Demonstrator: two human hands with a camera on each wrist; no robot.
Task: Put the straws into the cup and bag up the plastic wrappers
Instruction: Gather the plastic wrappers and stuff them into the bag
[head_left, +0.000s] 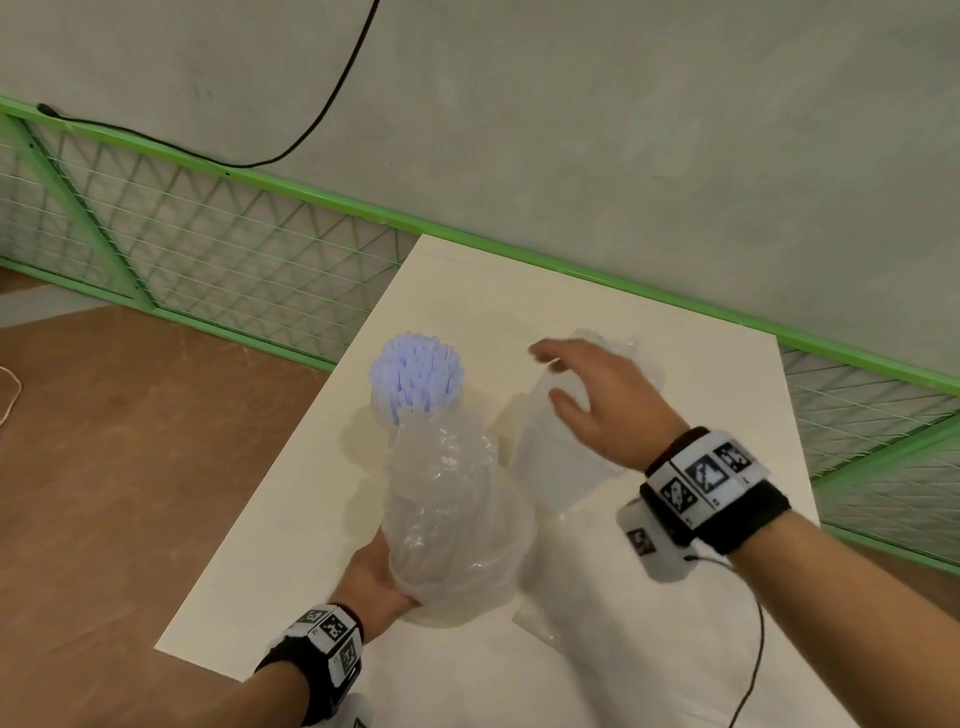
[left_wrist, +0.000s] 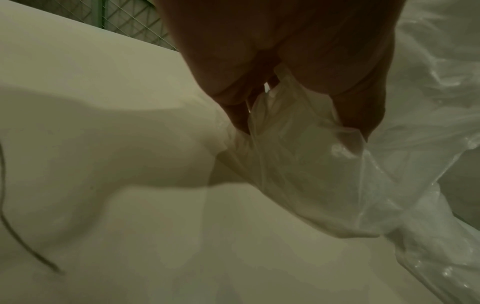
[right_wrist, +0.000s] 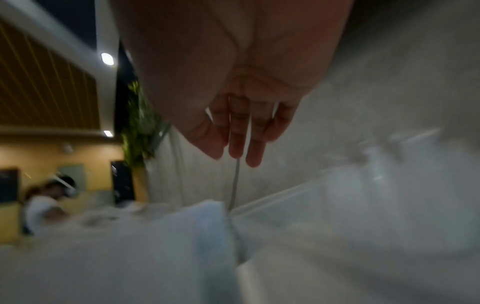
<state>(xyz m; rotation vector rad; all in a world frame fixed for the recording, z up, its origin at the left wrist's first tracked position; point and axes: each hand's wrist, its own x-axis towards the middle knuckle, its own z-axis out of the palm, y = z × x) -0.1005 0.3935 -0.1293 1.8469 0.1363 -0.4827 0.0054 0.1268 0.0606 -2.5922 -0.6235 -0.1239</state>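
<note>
A cup packed with pale blue straws stands upright on the white table. Just in front of it, my left hand grips the near end of a clear plastic bag stuffed with crumpled wrappers. The left wrist view shows the left hand pinching the bag's film. My right hand hovers open with straight fingers over a loose clear wrapper to the right of the bag. In the blurred right wrist view the right hand holds nothing.
More crumpled clear plastic lies beyond my right hand. A green mesh fence runs behind the table along a grey wall. Brown floor lies left of the table edge. A black cable trails from my right wrist.
</note>
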